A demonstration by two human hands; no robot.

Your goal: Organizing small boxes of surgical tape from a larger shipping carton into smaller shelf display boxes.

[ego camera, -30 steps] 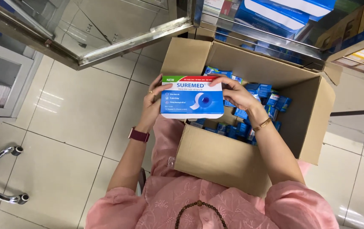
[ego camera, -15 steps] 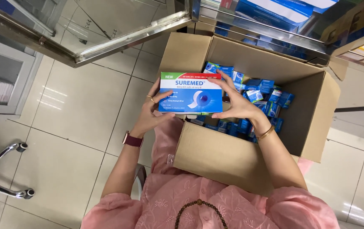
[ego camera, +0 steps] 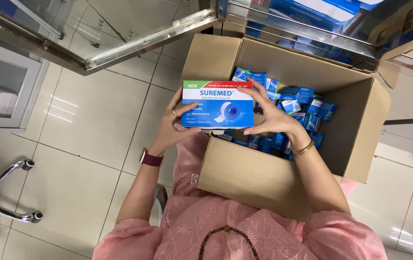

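Blue-white tape carton [ego camera: 217, 104], judged light and stiff, is pinched at short ends by left hand [ego camera: 172, 129] and right hand [ego camera: 273, 115] above cardboard box [ego camera: 254, 180].

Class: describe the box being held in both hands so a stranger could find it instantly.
Find the open cardboard carton on the person's lap. Above its near left corner, the left hand and right hand hold a flat blue-and-white box. It is far larger than the small blue packs inside.

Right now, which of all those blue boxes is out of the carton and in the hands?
The large blue box, held between left hand and right hand above the cardboard carton. The small blue boxes lie loose inside.
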